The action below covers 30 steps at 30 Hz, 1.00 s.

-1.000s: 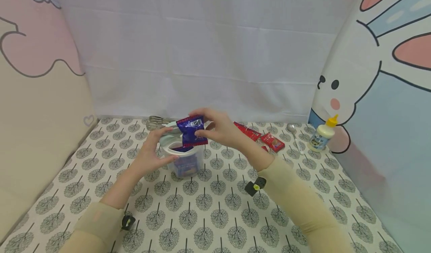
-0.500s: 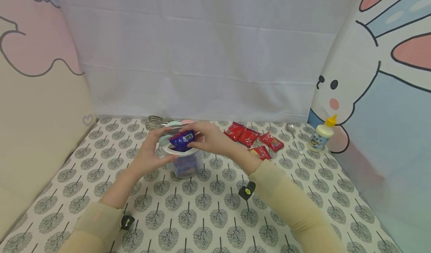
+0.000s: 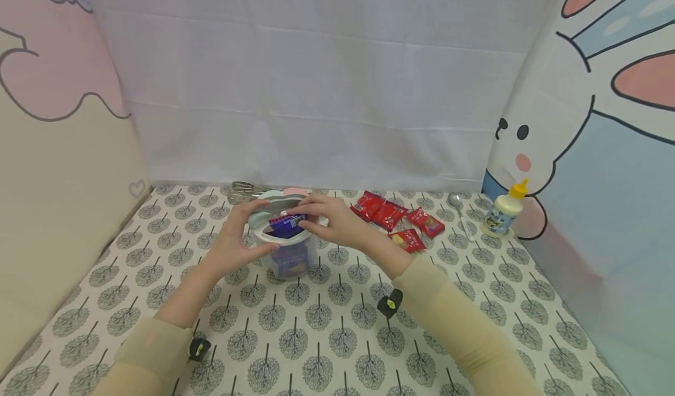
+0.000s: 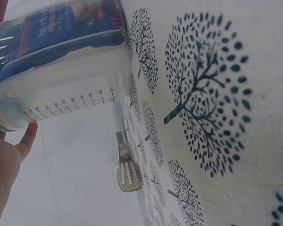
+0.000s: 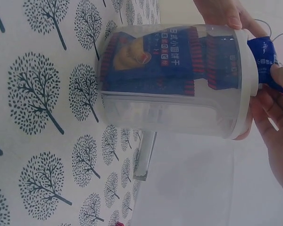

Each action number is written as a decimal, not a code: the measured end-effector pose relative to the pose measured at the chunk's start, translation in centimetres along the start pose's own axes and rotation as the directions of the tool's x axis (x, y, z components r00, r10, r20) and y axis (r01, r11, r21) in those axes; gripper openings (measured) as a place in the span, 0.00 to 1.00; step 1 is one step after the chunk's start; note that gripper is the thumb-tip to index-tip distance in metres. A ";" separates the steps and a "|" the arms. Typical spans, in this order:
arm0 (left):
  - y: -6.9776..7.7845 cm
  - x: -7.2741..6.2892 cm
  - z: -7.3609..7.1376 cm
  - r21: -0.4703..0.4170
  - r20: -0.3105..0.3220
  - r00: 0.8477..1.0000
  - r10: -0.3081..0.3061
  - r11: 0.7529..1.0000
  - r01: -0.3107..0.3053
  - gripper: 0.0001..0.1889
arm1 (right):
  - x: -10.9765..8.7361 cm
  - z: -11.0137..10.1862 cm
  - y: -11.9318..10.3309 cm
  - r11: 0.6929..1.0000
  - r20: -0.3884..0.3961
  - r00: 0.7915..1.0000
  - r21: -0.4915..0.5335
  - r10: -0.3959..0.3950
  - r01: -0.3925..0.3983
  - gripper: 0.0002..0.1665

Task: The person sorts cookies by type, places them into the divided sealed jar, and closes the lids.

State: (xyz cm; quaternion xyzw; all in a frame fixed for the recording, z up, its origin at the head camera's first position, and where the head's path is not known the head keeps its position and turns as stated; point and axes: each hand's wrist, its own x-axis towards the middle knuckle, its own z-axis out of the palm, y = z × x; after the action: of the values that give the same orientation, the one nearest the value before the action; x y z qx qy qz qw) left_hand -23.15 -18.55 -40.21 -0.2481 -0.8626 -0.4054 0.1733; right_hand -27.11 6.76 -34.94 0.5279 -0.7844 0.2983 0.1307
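A clear plastic jar point(image 5: 179, 115) with a white rim stands on the patterned cloth. Through its wall show blue biscuit packets point(image 5: 151, 61). My left hand point(image 3: 232, 238) grips the jar near its rim, thumb in front and fingers at the far side. At the jar's mouth, my right hand point(image 3: 337, 223) pinches another blue biscuit packet point(image 3: 286, 226), which lies partly inside the opening. In the right wrist view that packet's outer end sticks out past the rim. A pale green and pink lid point(image 3: 271, 194) is raised behind the opening.
Several red biscuit packets point(image 3: 390, 214) lie right of the jar. Farther right are a spoon point(image 3: 461, 215) and a yellow-capped bottle point(image 3: 501, 213). Metal kitchen utensils point(image 3: 242, 191), one a slotted turner point(image 4: 129, 174), lie behind the jar. Cloth walls stand behind and at both sides.
My right hand has lowered the blue packet from above the jar into its mouth, and the fingers have shifted slightly on it. My left hand has stayed on the jar.
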 end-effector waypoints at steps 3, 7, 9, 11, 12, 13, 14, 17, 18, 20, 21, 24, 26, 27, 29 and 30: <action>0.1 0.0 0.0 0.004 0.001 1.000 -0.004 1.000 0.004 0.50 | 0.2 0.1 -0.2 0.998 0.008 1.000 -0.054 0.022 -0.021 0.18; 0.0 0.0 0.0 0.001 -0.001 1.000 0.004 1.000 -0.004 0.50 | 0.2 0.4 -0.4 0.993 0.048 0.997 -0.095 0.068 -0.063 0.19; -0.1 0.0 0.0 0.003 -0.003 1.000 0.010 1.000 -0.010 0.50 | 0.1 0.5 -0.2 0.992 0.069 0.995 -0.111 0.076 -0.068 0.20; -0.2 0.0 0.0 0.005 -0.005 1.000 0.018 1.000 -0.018 0.50 | -0.1 0.6 0.0 0.992 0.087 0.995 -0.114 0.057 -0.047 0.20; -0.2 0.0 0.1 0.007 -0.006 1.000 0.020 1.000 -0.020 0.50 | -0.3 0.6 0.1 0.993 0.094 0.995 -0.116 0.043 -0.032 0.20; -0.2 0.0 0.1 0.010 -0.007 1.000 0.020 1.000 -0.020 0.50 | -0.4 0.7 0.2 0.993 0.099 0.995 -0.116 0.023 -0.012 0.20; -0.3 -0.1 0.1 0.012 -0.007 1.000 0.019 1.000 -0.019 0.50 | -0.5 0.7 0.3 0.993 0.104 0.995 -0.114 0.001 0.011 0.19; -0.2 -0.1 0.1 0.007 -0.007 1.000 0.014 1.000 -0.014 0.50 | -0.8 0.8 0.4 0.990 0.113 0.992 -0.115 -0.064 0.077 0.19; -0.2 -0.1 0.1 0.005 -0.007 1.000 0.010 1.000 -0.010 0.50 | -0.9 0.9 0.5 0.988 0.114 0.990 -0.123 -0.080 0.094 0.18; -0.1 -0.2 0.1 -0.001 -0.005 1.000 0.004 1.000 -0.004 0.50 | -1.2 1.1 0.5 0.984 0.119 0.988 -0.138 -0.097 0.114 0.18; -0.1 -0.2 0.1 -0.003 -0.003 1.000 0.003 1.000 -0.003 0.50 | -1.3 1.2 0.5 0.983 0.120 0.988 -0.145 -0.099 0.116 0.18; -0.1 -0.1 0.1 -0.007 -0.002 1.000 0.002 1.000 -0.002 0.50 | -1.4 1.4 0.5 0.977 0.117 0.988 -0.181 -0.096 0.117 0.18; -0.1 -0.1 0.1 -0.007 -0.002 1.000 0.006 1.000 -0.006 0.49 | -1.2 1.6 0.3 0.969 0.121 0.989 -0.216 -0.091 0.115 0.16; -0.1 -0.1 0.1 -0.004 -0.003 1.000 0.009 1.000 -0.009 0.49 | -1.0 1.6 0.2 0.964 0.124 0.989 -0.239 -0.085 0.113 0.16; -0.2 0.0 0.1 -0.002 -0.004 1.000 0.014 1.000 -0.014 0.49 | -0.8 1.7 0.0 0.955 0.133 0.988 -0.277 -0.072 0.107 0.16; -0.3 -0.1 0.1 0.001 -0.003 1.000 0.015 1.000 -0.015 0.49 | -0.7 1.7 0.0 0.953 0.140 0.988 -0.287 -0.063 0.101 0.16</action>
State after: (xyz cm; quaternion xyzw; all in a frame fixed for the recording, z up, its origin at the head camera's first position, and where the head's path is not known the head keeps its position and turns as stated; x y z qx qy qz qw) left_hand -23.26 -18.61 -40.47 -0.2539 -0.8606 -0.4042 0.1777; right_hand -26.59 6.25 -36.63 0.5532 -0.8041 0.1382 0.1685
